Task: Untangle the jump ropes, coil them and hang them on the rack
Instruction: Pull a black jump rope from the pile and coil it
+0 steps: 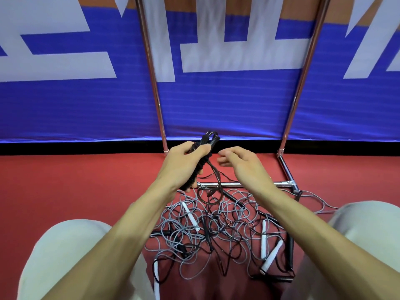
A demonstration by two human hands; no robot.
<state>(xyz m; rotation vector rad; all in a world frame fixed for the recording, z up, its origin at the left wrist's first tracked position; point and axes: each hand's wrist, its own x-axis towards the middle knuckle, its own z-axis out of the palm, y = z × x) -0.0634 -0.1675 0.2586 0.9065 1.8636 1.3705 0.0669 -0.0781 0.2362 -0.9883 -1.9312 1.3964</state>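
- Left hand [184, 161] raised above the floor [86, 180], fingers curled round a black jump rope bundle [211, 138]. The two handle ends stick up past the thumb, and the lower end shows under the palm.
- The bundle appears to have cord wound round it, but the blur there makes this uncertain.
- A dark cord [213, 176] drops from the bundle in a loop to the heap below.
- Right hand [240, 161] just beside the left and apart from it, fingers loosely bent and a little spread, holding nothing.
- Tangle of jump ropes [216, 230] lies on the floor between the two knees [71, 245], grey and black cords all crossed together.
- White handles [190, 216] lie in the heap: one left of middle, two side by side at the right, one at the near edge.
- A long black handle [290, 252] lies along the right side of the heap.
- Rack [151, 72]: two chrome posts rise at the far side of the floor. Its low base bar [218, 184] runs across just behind the heap, and grey strands trail past the bar's right end.
- Blue banner with white lettering [216, 100] stands behind the rack.
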